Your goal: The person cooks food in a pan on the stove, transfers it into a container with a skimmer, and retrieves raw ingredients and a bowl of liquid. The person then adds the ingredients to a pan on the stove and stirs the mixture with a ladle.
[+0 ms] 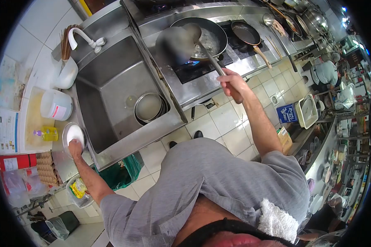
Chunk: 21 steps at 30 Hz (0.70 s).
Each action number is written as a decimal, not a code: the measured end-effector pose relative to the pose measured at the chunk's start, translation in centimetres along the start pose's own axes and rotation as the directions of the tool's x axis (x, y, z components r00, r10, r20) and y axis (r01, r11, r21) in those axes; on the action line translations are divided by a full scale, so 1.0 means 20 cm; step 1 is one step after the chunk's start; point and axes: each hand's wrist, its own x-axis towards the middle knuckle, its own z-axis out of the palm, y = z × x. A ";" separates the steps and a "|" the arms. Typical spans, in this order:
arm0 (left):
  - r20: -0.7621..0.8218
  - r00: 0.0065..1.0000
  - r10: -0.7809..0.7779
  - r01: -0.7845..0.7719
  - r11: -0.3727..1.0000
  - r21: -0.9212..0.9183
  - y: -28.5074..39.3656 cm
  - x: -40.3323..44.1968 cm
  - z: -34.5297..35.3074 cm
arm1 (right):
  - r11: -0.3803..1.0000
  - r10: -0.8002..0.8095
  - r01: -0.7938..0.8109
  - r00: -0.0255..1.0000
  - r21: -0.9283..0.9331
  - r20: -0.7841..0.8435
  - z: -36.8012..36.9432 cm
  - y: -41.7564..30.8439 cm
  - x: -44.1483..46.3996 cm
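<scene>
My right hand [233, 84] is wrapped round the handle of a long metal ladle [212, 61]. The ladle's bowl end hangs over a wok [221, 29] on the stove, which has clear bubbling liquid in it. A grey blurred patch covers the wok's left side. Far to the left, my left hand [75, 149] reaches into a bowl [65, 138] of white powder [74, 132] on the counter by the sink. Its fingers look closed at the powder's edge, and their tips are hard to see.
Stacked round metal pans [149, 108] sit in the steel sink [107, 90] under a white tap [84, 37]. A frying pan [245, 33] stands on the burner to the right. Beside the bowl are a yellow bottle [49, 133] and a white tub [57, 105]. Another person [325, 74] is at far right.
</scene>
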 end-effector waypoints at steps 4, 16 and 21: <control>0.029 0.997 0.068 -0.059 0.968 -0.243 -0.10 -0.03 0.01 | 0.878 -0.214 0.085 0.950 -0.471 -0.228 0.11 0.13 0.02; 0.038 0.999 0.015 -0.001 0.939 -0.345 -0.07 0.03 0.05 | 0.980 -0.107 0.083 0.986 -0.183 -0.126 -0.01 0.05 0.04; 0.111 0.994 0.024 0.024 0.911 -0.413 -0.06 0.03 0.09 | 0.962 -0.115 0.053 0.968 -0.268 -0.221 0.18 0.07 -0.12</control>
